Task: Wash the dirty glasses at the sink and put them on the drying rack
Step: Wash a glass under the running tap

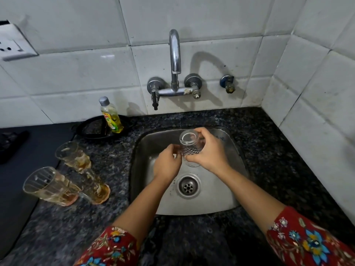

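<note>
Over the steel sink (217,196) I hold a clear cut-pattern glass (189,144), tilted with one end toward the tap. My right hand (208,150) wraps around its side. My left hand (167,164) touches the glass near its lower end with the fingertips. Three dirty glasses with brown residue stand on the counter to the left: one farther back (72,155), one in the middle (96,186), one nearest the counter's left edge (49,187).
A chrome tap (175,60) is mounted on the tiled wall above the sink. A yellow dish soap bottle (111,116) leans on a black tray (94,128). The dark granite counter (278,150) surrounds the sink; a wall corner rises at right.
</note>
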Demonstrator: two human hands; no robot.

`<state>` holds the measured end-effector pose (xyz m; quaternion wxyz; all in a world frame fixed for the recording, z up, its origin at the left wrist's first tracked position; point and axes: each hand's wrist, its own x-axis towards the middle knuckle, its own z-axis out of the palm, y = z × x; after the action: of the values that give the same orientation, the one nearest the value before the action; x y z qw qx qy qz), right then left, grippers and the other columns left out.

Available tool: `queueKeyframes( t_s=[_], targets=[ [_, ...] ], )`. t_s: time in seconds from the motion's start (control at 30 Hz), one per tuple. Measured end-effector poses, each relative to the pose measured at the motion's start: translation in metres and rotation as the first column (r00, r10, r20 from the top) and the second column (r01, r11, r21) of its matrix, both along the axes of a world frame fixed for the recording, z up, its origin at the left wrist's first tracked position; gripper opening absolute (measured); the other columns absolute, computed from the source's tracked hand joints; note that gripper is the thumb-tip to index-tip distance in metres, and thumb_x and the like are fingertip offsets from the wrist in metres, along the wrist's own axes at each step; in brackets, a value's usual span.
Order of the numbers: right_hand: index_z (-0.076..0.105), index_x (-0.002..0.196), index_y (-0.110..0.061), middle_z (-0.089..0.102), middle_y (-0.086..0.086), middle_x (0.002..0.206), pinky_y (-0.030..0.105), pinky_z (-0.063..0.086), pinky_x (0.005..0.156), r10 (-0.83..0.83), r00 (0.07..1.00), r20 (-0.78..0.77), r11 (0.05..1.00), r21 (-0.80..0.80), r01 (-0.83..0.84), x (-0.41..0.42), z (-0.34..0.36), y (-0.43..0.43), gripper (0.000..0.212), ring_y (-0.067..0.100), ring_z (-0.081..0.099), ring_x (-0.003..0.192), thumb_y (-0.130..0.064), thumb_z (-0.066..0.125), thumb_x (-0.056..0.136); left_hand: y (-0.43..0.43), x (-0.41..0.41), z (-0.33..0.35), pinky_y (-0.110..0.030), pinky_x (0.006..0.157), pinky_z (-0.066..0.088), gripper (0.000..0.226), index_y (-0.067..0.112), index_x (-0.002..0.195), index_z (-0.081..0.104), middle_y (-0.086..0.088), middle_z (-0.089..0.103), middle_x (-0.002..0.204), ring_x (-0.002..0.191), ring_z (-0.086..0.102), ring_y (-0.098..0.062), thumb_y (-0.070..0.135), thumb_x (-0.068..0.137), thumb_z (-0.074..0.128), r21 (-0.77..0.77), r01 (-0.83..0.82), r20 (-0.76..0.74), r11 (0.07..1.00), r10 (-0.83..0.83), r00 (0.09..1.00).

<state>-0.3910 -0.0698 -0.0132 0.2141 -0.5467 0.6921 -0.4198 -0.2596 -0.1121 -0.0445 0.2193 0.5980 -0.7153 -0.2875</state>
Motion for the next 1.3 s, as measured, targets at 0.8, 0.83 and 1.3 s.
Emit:
queueKeyframes(
  t_s=[0.8,0.83,1.3],
  targets=[
    [0.063,0.060,-0.012,0.061,0.005,0.083,0.044,0.046,0.091,-0.033,0.046,0.998,0.980,0.041,-0.194,0.270,0.086,-0.155,0.031,0.024,0.059,0.080,-0.013,0.053,0.089,-0.121,0.318,0.131,-0.025,0.074,0.043,0.017,0.023,0.110,0.060,0.008,0.069,0.100,0.090,0.064,-0.010,0.024,0.093,0.055,0.127,-0.208,-0.641,0.970,0.240,0.729],
    [0.062,0.063,-0.013,0.061,0.005,0.084,0.043,0.046,0.092,-0.037,0.059,0.998,0.974,0.050,-0.220,0.296,0.090,-0.169,0.028,0.023,0.059,0.079,-0.014,0.054,0.089,-0.129,0.347,0.131,-0.025,0.075,0.042,0.018,0.023,0.110,0.060,0.007,0.069,0.101,0.091,0.063,-0.010,0.023,0.093,0.055,0.119,-0.232,-0.633,0.966,0.253,0.731],
    [0.052,0.115,-0.012,0.066,0.005,0.106,0.033,0.054,0.071,0.003,0.512,0.859,0.923,0.195,-0.333,0.549,0.038,-0.346,0.050,0.018,0.064,0.090,-0.004,0.075,0.071,-0.217,0.606,0.039,-0.020,0.069,0.044,0.018,0.015,0.110,0.060,-0.001,0.067,0.105,0.086,0.059,-0.011,0.018,0.098,0.047,0.240,-0.525,-0.592,0.816,0.552,0.587]
  ],
)
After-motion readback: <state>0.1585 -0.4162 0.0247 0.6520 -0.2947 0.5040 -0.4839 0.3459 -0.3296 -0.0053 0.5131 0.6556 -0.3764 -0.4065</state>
